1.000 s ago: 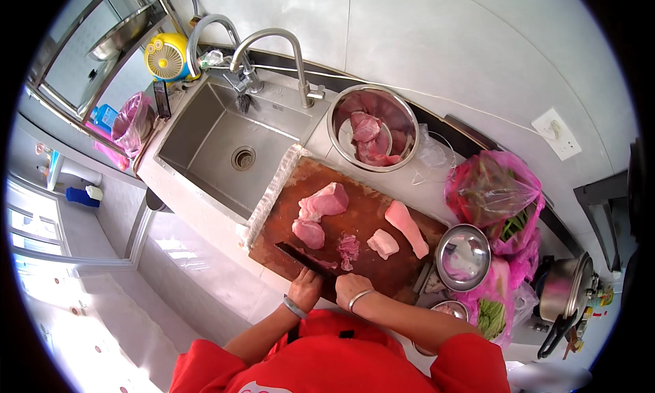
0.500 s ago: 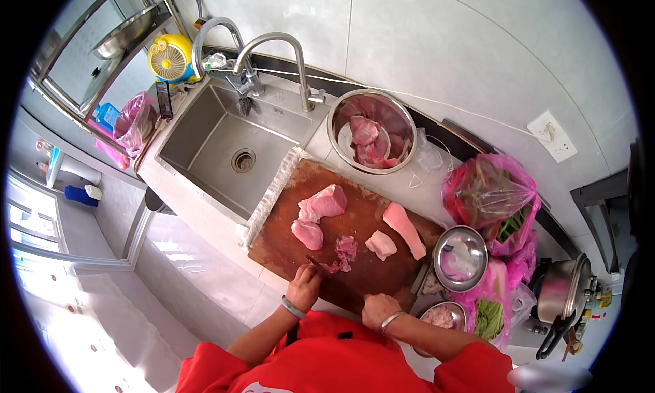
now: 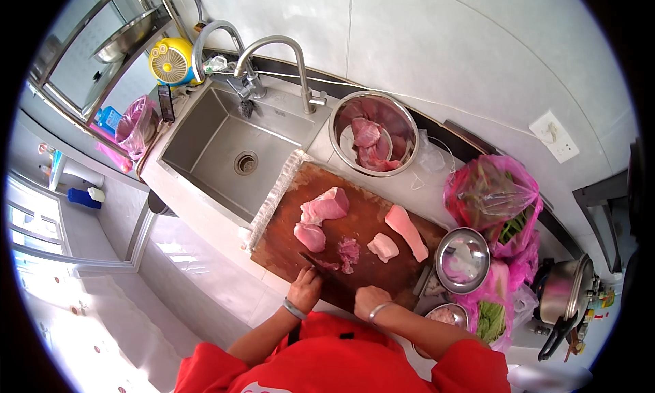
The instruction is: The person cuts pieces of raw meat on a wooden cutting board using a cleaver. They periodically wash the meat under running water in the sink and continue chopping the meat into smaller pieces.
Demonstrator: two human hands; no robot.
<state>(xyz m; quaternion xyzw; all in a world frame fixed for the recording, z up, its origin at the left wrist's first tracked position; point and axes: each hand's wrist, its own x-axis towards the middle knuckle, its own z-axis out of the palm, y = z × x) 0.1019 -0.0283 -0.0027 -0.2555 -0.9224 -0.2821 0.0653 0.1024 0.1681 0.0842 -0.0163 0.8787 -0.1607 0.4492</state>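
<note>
On the brown cutting board (image 3: pixel 286 209) several pieces of raw meat lie apart. Sliced meat (image 3: pixel 349 254) forms a small heap near the middle. A thick chunk of meat (image 3: pixel 325 207) and a smaller lump (image 3: pixel 310 237) sit behind it; a pale piece (image 3: pixel 383 248) and a long pink strip (image 3: pixel 406 233) are to the right. My right hand (image 3: pixel 372 301) is closed round the handle of a knife (image 3: pixel 316 263), whose dark blade points left and away. By the blade, at the near edge, my left hand (image 3: pixel 305 288) has curled fingers; what they press on is hidden.
Behind the board stands a steel pot (image 3: pixel 341 151) with larger meat pieces, beside the sink (image 3: pixel 225 188). To the right are an empty steel bowl (image 3: pixel 456 288), a bowl of meat (image 3: pixel 458 314), pink bags of vegetables (image 3: pixel 471 202) and a lidded pot (image 3: pixel 558 299).
My right hand has shifted slightly left with the knife, and the blade's tip now shows farther out past my left fingers. The meat pieces lie as before.
</note>
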